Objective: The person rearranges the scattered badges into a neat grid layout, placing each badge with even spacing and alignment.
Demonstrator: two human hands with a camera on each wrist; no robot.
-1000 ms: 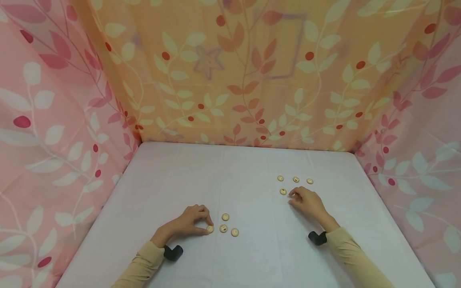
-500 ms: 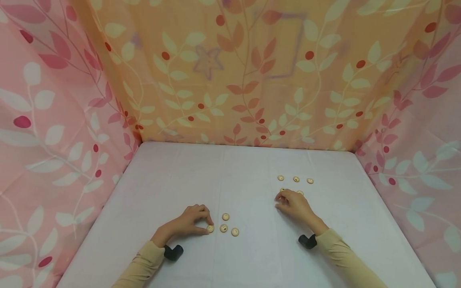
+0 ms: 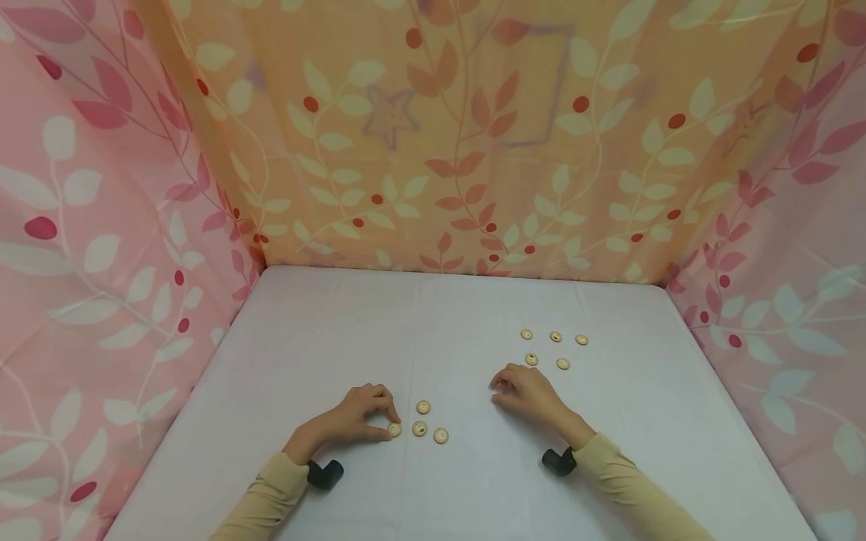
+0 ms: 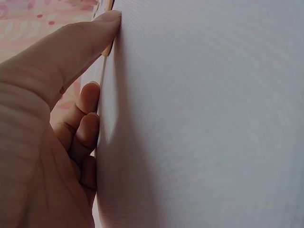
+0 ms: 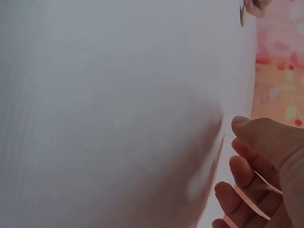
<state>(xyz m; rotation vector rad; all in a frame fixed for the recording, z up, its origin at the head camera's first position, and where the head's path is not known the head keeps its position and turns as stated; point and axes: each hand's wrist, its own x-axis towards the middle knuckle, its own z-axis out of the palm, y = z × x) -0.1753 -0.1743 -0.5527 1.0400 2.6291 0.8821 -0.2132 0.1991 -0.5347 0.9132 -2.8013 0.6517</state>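
At the near left of the table, my left hand (image 3: 354, 415) pinches a small round wooden disc (image 3: 395, 430) by its edges between thumb and index finger. The left wrist view shows the thumb (image 4: 71, 45) at the tablecloth with a sliver of the disc (image 4: 107, 50) beside it. Just right of that hand lie a disc (image 3: 423, 407), another disc (image 3: 419, 429) and a third disc (image 3: 441, 436), each with small dark markings. My right hand (image 3: 531, 394) hovers over the cloth with loosely curled fingers and nothing between them. Behind it sit a disc (image 3: 531, 360) and a disc (image 3: 563, 364).
A back row holds a disc (image 3: 526, 333), a disc (image 3: 555, 336) and a disc (image 3: 582, 340). White cloth covers the table (image 3: 365, 323). A patterned orange curtain (image 3: 460, 173) hangs behind, with a pink curtain (image 3: 101, 225) at the left and another at the right.
My right hand has let go of a disc at the right end of the second row and moved left and nearer, empty. My left hand has stayed still on its disc.
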